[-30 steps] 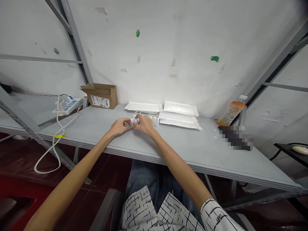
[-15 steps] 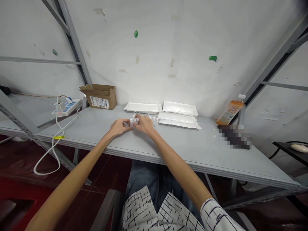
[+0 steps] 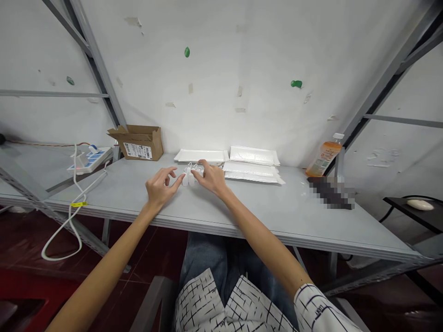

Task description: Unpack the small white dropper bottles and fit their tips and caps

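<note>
Several small translucent white plastic pieces with thin white loops stand bunched on the table. My left hand is just to their left, fingers apart and nothing in it; its thumb tip points at the nearest piece, and I cannot tell whether it touches. On the other side, my right hand has thumb and forefinger spread around the right end of the bunch. It appears to grip none of them, though its palm hides some. Behind lie flat white padded packets.
An open cardboard box stands at the back left. Further left are a power strip and a looping white cable. An orange drink bottle and a blurred dark object are to the right.
My left hand has drawn back leftwards from the white pieces, its fingers opening. My right thumb and forefinger have spread apart. The whole view has shifted slightly.
</note>
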Motion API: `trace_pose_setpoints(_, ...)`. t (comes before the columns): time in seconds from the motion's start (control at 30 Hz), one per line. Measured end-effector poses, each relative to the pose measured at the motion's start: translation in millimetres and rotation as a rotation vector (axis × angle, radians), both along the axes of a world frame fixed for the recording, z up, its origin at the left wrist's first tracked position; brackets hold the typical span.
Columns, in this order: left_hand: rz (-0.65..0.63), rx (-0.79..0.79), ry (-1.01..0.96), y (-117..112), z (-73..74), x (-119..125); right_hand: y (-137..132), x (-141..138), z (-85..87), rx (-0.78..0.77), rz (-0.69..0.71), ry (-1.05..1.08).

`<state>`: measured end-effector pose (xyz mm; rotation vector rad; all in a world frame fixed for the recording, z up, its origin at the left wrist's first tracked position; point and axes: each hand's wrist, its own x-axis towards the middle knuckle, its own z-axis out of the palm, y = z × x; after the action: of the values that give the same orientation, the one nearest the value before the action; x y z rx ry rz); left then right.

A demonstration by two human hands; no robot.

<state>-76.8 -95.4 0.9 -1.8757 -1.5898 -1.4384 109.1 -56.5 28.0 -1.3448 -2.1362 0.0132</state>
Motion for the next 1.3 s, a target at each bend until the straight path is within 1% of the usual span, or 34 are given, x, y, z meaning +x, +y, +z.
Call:
trace_pose_setpoints(0.07,-0.019,0.023,0.006,1,4.3,11,1,18,3.6,0.060,-0.047,0.039)
trace_pose_setpoints(0.17,-0.080,0.054,0.033,9,13.5,34,10,57,5.4,0.131,-0.145,0.080)
trace_pose_setpoints(0.23,-0.145,0.078,0.070,17,19.8,55,18,91,3.1,0.171,-0.209,0.101)
trace_pose_setpoints(0.33,-0.240,0.060,0.149,30,26.8,89,29,149,-4.4,0.224,-0.333,0.122)
trace_pose_setpoints(0.43,-0.318,0.031,0.221,46,28.7,124,32,206,-13.1,0.213,-0.442,0.105)
trace_pose_setpoints(0.5,-0.347,0.026,0.271,57,26.6,147,32,236,-18.6,0.178,-0.453,0.080)
trace_pose_setpoints(0.57,-0.363,0.017,0.338,66,21.6,169,31,256,-24.1,0.121,-0.430,0.060)
trace_pose_setpoints(0.67,-0.409,-0.036,0.485,72,9.7,198,30,268,-32.4,0.027,-0.423,0.070)
trace_pose_setpoints(0.77,-0.488,-0.084,0.604,68,-2.8,211,34,265,-38.5,-0.031,-0.398,0.077)
trace_pose_setpoints(0.87,-0.501,-0.101,0.646,64,-8.7,209,39,258,-40.8,-0.028,-0.340,0.057)
trace_pose_setpoints(1.03,-0.412,-0.155,0.572,63,-5.2,196,41,255,-40.8,-0.098,-0.298,0.053)
trace_pose_setpoints(1.17,-0.423,-0.161,0.581,62,-2.8,197,37,255,-35.8,-0.092,-0.333,0.114)
trace_pose_setpoints(1.3,-0.449,-0.150,0.566,62,-2.9,198,33,255,-26.3,-0.041,-0.423,0.201)
